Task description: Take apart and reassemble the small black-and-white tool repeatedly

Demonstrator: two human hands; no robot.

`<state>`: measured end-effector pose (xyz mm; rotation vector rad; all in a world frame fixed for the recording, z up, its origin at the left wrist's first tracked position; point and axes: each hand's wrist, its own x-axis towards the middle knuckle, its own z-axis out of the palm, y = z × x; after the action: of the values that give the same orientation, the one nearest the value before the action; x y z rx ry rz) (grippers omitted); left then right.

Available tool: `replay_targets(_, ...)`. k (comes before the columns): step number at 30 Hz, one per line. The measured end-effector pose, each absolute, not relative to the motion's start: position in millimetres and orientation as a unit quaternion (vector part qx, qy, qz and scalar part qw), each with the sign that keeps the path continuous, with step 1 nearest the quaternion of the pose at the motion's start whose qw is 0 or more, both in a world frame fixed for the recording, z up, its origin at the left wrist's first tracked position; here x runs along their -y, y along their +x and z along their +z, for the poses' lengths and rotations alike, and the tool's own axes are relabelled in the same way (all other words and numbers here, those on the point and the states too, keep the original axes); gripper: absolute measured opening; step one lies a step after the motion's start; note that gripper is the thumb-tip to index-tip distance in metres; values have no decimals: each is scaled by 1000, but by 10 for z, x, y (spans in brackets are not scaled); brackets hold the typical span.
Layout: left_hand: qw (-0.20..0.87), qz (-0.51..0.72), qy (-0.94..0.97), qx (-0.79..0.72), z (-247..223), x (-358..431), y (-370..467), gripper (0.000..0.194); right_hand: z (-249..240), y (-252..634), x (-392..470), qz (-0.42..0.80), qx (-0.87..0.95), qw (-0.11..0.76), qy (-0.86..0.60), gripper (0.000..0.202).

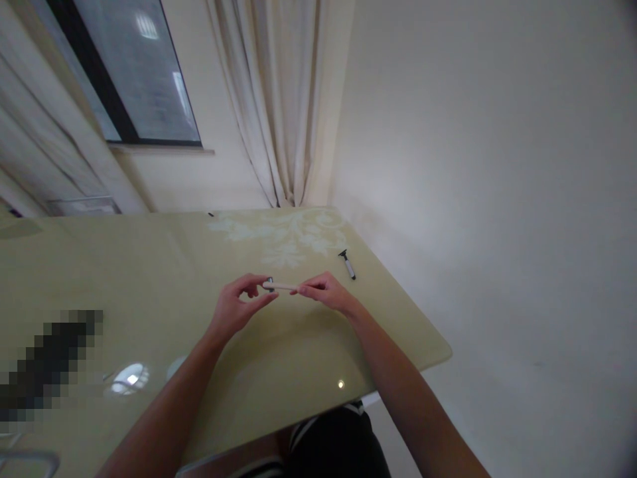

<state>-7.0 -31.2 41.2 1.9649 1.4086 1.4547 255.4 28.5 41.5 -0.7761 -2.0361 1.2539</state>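
A razor with a pale pink handle (283,287) is held level above the table, its small dark head pointing left. My right hand (326,291) pinches the handle's right end between thumb and fingers. At the other end, my left hand (243,299) has its thumb and index finger closed around the razor's head, one on each side. Part of the head is hidden by those fingertips. A second razor (349,267), with a grey and black handle, lies on the table beyond my right hand, head facing away.
The glossy pale yellow table (298,358) bears a white floral pattern at its far end. A small dark piece (211,214) lies by the far edge. A blurred-out dark object (50,365) is at the left. A white wall (488,199) borders the right side; curtains (279,99) hang behind.
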Motion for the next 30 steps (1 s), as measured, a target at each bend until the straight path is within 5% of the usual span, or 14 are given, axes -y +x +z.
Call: replay_targets(30,129,506,701,-485,379,317,-108,29,384,2540,-318,465,768,304,-318,53)
